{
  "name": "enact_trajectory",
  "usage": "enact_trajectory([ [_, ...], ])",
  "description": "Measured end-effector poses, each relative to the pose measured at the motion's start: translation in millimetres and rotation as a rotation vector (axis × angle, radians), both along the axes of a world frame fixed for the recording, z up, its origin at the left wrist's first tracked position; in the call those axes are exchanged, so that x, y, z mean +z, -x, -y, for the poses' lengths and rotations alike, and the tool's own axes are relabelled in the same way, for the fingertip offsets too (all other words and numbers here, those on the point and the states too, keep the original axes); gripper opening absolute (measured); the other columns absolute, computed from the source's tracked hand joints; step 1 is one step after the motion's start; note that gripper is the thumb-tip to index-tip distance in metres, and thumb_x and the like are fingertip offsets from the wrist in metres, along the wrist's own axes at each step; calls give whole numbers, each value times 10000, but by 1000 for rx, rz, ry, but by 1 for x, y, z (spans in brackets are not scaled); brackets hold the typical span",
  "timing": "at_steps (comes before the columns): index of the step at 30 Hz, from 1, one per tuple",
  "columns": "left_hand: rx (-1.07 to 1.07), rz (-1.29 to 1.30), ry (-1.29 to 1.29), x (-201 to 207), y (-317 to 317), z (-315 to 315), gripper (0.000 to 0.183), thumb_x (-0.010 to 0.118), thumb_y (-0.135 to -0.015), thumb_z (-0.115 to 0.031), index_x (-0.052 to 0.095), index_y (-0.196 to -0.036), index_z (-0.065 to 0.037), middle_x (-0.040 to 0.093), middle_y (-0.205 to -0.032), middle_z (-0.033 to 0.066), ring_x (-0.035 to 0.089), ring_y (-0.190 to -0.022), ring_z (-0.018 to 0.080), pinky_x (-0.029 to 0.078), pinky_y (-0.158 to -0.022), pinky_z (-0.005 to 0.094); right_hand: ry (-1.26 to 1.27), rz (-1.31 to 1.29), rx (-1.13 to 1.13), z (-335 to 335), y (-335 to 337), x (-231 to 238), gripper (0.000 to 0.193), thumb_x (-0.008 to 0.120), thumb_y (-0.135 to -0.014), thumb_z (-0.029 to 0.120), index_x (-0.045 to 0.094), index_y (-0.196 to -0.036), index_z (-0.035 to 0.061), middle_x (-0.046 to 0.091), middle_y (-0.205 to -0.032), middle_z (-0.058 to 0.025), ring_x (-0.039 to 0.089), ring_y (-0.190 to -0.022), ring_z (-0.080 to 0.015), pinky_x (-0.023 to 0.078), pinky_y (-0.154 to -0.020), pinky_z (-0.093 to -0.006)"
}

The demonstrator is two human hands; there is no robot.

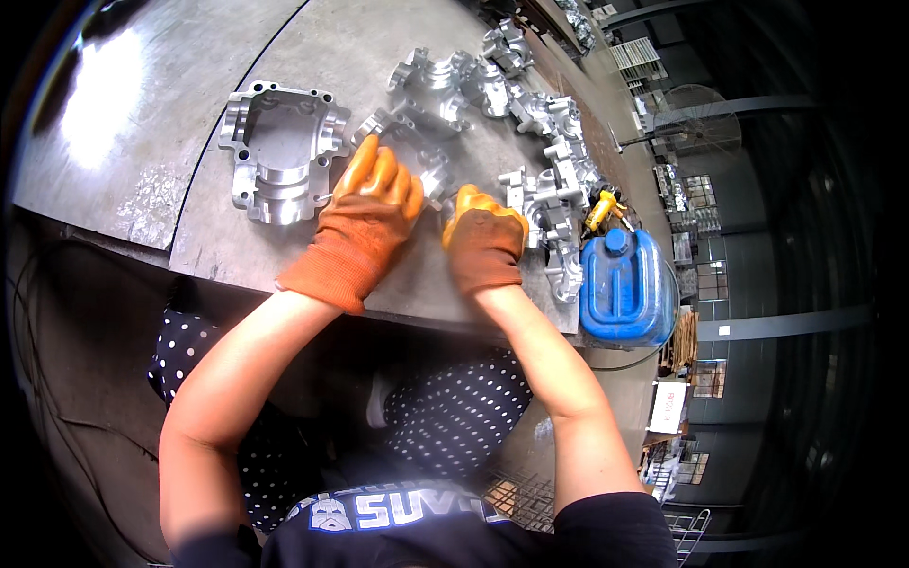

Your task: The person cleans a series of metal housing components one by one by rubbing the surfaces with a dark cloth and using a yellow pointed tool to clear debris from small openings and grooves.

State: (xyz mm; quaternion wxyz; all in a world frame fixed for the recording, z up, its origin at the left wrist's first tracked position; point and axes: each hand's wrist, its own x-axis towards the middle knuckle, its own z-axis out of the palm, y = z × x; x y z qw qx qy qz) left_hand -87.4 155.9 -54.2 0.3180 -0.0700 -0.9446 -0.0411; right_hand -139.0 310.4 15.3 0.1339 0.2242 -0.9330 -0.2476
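Both my hands wear orange coated gloves and work over the grey metal table (256, 251). My left hand (369, 218) has its fingers bent over the near left side of a silvery metal casting (431, 156), gripping it. The casting is partly blurred and its near part is covered by the glove. To the right, my right hand (485, 237) is closed, its fingers beside the casting's near right edge; whatever is inside them is hidden. A larger open metal housing (284, 142), with bolt holes round its rim, lies left of my left hand.
Several similar castings (559, 185) form a curved row along the table's right side, with another casting (431, 76) behind the held one. A blue plastic jerrycan (625, 289) stands at the right edge, beside a yellow tool (602, 210). Farther right is a large fan (701, 121).
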Motion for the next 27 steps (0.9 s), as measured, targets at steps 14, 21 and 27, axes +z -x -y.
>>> enact_trajectory([
  [14, -58, 156, -207, 7, 0, -19, 334, 747, -764, -308, 581, -927, -69, 625, -836, 93, 592, -922, 287, 363, -1082, 481, -42, -39, -99, 4, -1, -8, 146, 645, -875, 247, 649, -958, 127, 734, -819, -69, 737, -713, -267, 515, -644, -409],
  [21, -76, 117, -279, 12, -3, -22, 198, 702, -765, -212, 590, -835, -65, 605, -764, 104, 605, -847, 283, 387, -1018, 469, 7, -53, -71, 1, 1, -13, 132, 621, -893, 238, 644, -959, 127, 724, -814, -58, 728, -693, -268, 504, -631, -418],
  [27, -92, 28, -308, 12, -4, -19, 120, 664, -760, -146, 622, -799, -40, 598, -722, 127, 621, -800, 297, 417, -995, 481, -17, -42, -134, 6, 0, -12, 146, 609, -899, 248, 642, -971, 126, 722, -814, -64, 725, -693, -269, 496, -631, -419],
])
